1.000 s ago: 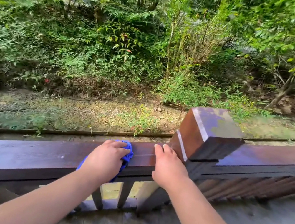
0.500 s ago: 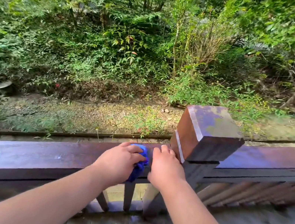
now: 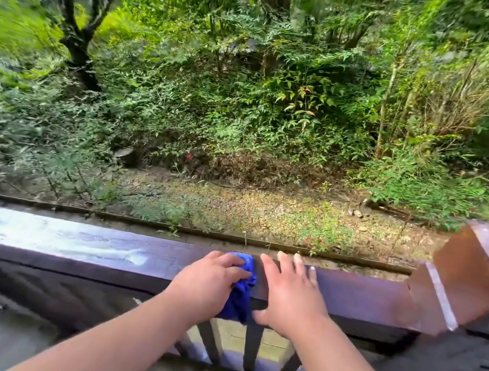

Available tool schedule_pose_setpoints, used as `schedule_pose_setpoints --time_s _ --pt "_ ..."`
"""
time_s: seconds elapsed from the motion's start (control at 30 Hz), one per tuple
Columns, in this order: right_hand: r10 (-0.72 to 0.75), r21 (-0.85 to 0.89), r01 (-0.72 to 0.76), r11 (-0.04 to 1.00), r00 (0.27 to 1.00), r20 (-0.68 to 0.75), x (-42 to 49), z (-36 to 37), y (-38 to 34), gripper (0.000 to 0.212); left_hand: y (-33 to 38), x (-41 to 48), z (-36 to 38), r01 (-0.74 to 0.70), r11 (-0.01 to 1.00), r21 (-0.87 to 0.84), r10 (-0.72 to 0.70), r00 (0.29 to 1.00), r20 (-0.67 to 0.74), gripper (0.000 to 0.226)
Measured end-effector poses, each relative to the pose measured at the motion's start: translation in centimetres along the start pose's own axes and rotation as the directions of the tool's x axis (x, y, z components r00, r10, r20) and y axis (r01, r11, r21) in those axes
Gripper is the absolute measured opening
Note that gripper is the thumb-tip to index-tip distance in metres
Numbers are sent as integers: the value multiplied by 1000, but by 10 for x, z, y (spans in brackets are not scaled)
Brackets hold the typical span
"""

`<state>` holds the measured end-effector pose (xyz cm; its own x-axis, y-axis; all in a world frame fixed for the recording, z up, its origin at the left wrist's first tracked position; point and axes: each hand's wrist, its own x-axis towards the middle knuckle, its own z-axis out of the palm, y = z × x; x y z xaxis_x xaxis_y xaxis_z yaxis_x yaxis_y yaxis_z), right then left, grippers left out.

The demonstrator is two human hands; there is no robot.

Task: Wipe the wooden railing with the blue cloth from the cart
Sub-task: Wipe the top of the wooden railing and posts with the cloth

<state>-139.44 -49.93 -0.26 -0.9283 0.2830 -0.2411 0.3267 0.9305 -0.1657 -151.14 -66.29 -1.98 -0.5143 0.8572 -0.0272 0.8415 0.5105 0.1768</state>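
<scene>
Mid-wipe: left hand point(image 3: 207, 282) clamps the crumpled blue cloth point(image 3: 239, 297) on the dark wooden railing point(image 3: 64, 247); right hand point(image 3: 290, 293) flat alongside, fingers spread. Next, likely slide away from the square brown post point(image 3: 474, 272).

The cloth point(image 3: 239, 294) is bright blue. The railing point(image 3: 65, 244) is dark brown with pale glare streaks; its post point(image 3: 468, 271) is reddish-brown. The foliage point(image 3: 252, 89) is green.

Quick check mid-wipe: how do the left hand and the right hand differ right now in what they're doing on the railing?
The left hand is curled, its grip closed on the blue cloth; the right hand holds nothing.
The left hand's fingers are bunched over the cloth; the right hand's lie flat and spread across the railing.
The right hand sits nearer the post.
Both rest on the railing's top, side by side.
</scene>
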Motion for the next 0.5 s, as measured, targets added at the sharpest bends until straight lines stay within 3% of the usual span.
schedule_pose_setpoints --time_s 0.23,0.5 --pt "-10 -42 13 999 999 49 50 10 -108 122 -93 -48 -14 65 998 -24 -66 997 -42 45" --pt "31 -88 -28 996 999 23 88 18 -217 122 -205 -113 -42 79 994 73 -71 992 -107 49"
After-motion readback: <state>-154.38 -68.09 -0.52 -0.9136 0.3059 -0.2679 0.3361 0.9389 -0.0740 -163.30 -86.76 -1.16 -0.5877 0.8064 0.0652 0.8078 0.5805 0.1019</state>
